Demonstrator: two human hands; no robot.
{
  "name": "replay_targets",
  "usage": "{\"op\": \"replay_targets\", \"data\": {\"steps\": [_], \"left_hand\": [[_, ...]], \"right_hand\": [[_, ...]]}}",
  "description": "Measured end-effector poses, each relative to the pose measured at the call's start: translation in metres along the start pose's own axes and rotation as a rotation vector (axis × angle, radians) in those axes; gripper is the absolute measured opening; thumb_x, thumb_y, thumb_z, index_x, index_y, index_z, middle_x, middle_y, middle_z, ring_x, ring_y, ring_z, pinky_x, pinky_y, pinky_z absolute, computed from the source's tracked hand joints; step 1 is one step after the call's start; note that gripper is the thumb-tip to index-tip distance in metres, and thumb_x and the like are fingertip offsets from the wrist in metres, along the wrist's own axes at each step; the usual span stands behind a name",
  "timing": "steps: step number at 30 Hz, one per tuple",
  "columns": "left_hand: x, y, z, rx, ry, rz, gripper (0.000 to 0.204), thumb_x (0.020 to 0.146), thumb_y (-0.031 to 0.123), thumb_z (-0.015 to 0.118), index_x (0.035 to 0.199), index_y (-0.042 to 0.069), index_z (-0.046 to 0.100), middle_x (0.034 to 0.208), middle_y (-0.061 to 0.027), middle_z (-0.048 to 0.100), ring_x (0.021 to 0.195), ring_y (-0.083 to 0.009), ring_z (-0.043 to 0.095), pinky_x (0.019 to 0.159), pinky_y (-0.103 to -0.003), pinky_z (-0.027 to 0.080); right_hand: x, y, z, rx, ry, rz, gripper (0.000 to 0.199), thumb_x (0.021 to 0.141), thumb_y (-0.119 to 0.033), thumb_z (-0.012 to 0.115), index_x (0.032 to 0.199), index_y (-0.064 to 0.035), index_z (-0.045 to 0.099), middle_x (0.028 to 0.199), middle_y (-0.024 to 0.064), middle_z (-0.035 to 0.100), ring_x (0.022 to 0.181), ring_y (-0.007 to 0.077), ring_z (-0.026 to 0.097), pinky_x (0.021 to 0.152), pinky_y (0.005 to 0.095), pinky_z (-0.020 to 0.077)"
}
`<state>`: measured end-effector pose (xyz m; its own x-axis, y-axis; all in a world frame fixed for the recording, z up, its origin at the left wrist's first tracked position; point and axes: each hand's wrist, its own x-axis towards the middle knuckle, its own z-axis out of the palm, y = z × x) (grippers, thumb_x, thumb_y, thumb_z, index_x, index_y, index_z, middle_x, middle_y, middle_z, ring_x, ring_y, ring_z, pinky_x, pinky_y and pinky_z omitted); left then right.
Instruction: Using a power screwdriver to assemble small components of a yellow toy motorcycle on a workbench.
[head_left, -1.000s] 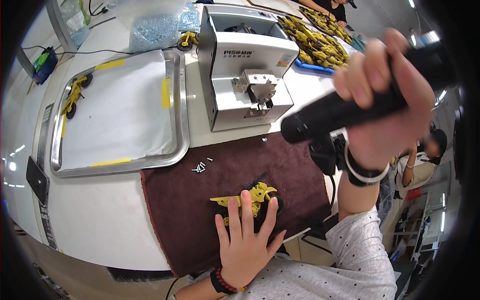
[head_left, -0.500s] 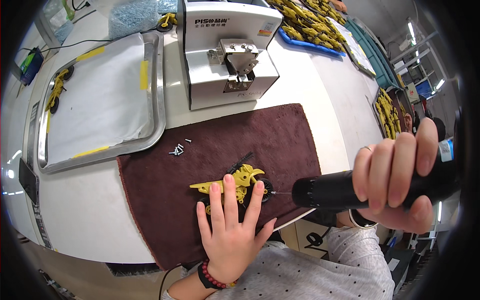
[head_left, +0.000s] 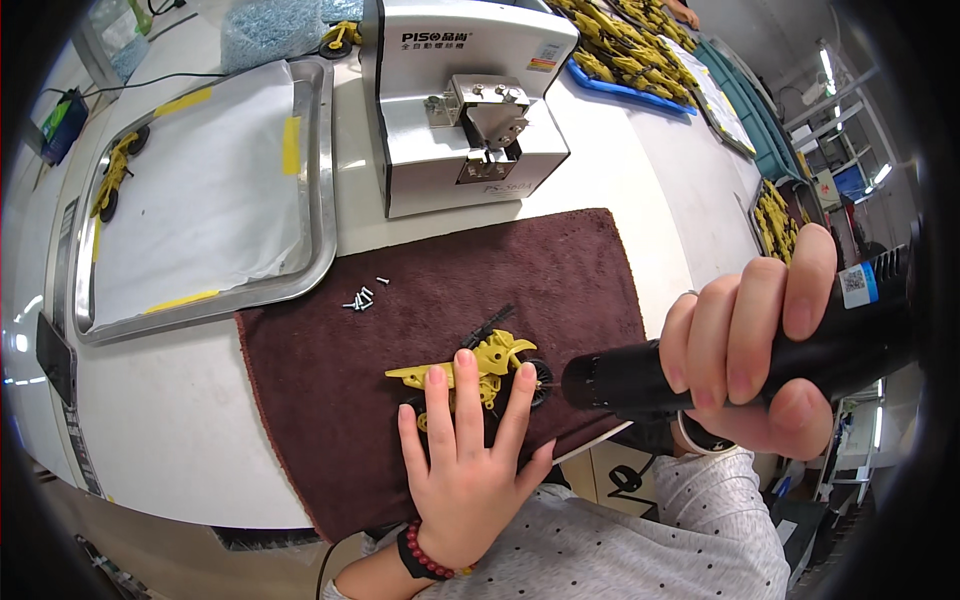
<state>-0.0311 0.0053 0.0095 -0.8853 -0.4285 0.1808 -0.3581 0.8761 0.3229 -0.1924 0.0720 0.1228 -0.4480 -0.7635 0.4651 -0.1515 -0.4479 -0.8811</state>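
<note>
A yellow and black toy motorcycle (head_left: 497,352) lies on its side on a dark brown cloth (head_left: 320,400). Spread fingers of my left hand (head_left: 465,470) press flat over it, pinning it to the cloth. In my right hand (head_left: 750,345) is a black electric screwdriver (head_left: 630,383), wrapped by the fingers and pointing left. Its thin bit reaches the hub of the toy's black front wheel (head_left: 541,382). Several small silver screws (head_left: 362,299) lie on the cloth beyond the toy. My left fingers and palm hide part of the toy's lower side and rear wheel.
A silver screw feeder machine (head_left: 475,110) stands behind the cloth. At left, a metal tray (head_left: 325,200) lined with white paper holds another toy motorcycle (head_left: 118,175). Blue trays (head_left: 640,98) piled with yellow toys stand at the far right. A phone-like dark object (head_left: 57,362) lies at the left edge.
My right hand has moved the electric screwdriver left, bringing its bit up to the wheel hub. My left hand stays on the toy. The whole view has shifted slightly.
</note>
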Motion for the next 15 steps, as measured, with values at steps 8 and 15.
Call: {"op": "replay_targets", "data": {"steps": [8,15], "left_hand": [[-0.001,-0.001,0.003,0.042,0.011,0.001,0.059,0.077,0.057,0.055,0.129,0.029,0.052,0.137,-0.019,0.041,0.126,-0.0363,0.038,0.099,-0.052,0.03],[0.0,0.001,0.001,0.055,0.034,0.008,0.059,0.077,0.056,0.054,0.128,0.028,0.053,0.137,-0.0185,0.041,0.126,-0.0354,0.039,0.099,-0.052,0.03]], "right_hand": [[0.0,0.001,0.002,-0.025,-0.104,-0.01,0.036,0.074,0.005,0.061,0.095,-0.0094,0.036,0.067,0.0056,0.055,0.053,0.0172,0.056,0.052,0.0288,0.0472],[0.001,0.0,-0.001,-0.037,-0.206,0.02,0.037,0.073,0.004,0.065,0.095,-0.0081,0.038,0.067,0.0055,0.055,0.053,0.0172,0.057,0.052,0.0293,0.0481]]}}
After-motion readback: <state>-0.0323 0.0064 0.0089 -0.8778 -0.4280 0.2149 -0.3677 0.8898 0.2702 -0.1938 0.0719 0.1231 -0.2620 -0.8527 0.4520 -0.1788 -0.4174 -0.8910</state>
